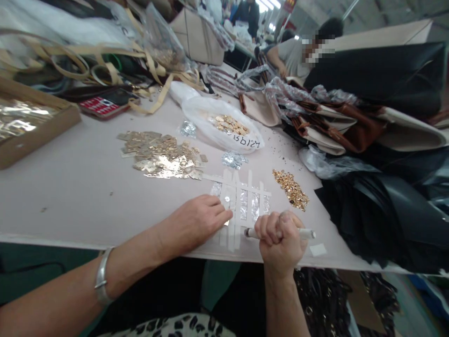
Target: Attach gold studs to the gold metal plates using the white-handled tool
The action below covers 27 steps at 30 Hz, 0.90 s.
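1. Fist: the right hand [280,236] is clenched round a white tool [308,233], its ends sticking out either side.
2. The left hand [196,221] lies flat, gripping nothing, fingertips on the tape grid [240,199] just left of the fist.
3. Silver bits sit in the grid's cells, so part of the work looks done.
4. Beyond the fist, gold studs [291,188] lie loose; further left, a heap of gold plates [161,154], and behind it a bag [224,126] of more, so much seems left.
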Available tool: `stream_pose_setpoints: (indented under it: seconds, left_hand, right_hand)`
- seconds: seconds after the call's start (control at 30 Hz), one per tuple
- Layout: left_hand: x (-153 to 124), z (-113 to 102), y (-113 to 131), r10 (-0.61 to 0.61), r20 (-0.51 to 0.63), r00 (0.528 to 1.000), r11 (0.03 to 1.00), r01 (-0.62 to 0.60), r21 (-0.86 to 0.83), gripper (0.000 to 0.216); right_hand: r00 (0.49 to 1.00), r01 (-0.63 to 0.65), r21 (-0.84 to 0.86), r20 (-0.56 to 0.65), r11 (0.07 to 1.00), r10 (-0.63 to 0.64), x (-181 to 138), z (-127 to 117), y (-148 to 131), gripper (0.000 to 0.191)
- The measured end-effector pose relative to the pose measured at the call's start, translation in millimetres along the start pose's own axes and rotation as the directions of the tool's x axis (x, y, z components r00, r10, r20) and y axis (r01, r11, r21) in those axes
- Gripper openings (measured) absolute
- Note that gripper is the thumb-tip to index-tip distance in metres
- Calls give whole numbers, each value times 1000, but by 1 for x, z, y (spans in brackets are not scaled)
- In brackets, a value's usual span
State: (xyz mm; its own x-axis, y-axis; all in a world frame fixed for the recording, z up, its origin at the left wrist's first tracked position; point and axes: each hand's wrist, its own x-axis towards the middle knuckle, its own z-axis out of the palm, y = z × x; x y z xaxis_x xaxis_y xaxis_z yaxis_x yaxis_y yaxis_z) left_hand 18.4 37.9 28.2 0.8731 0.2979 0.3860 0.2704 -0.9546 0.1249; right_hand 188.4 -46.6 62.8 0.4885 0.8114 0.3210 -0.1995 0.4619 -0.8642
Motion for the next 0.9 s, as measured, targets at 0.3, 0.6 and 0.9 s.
stream_pose_setpoints:
  seconds: [0.3, 0.6, 0.9]
  left_hand:
    - [-27, 5, 58, -173, -185, 967, 974, 140, -179, 19]
    - [-34, 7, 35, -159, -91, 983, 981, 146, -131, 26]
    - [-36, 14, 36, -200, -89, 976, 966, 181, -185, 25]
  right_hand:
    - [976, -75, 214, -184, 974, 115, 3, -6, 14, 43]
    - [891, -223, 391, -289, 893, 350, 23, -9, 41, 49]
    - [908, -259, 361, -225, 896, 353, 23, -7, 43, 50]
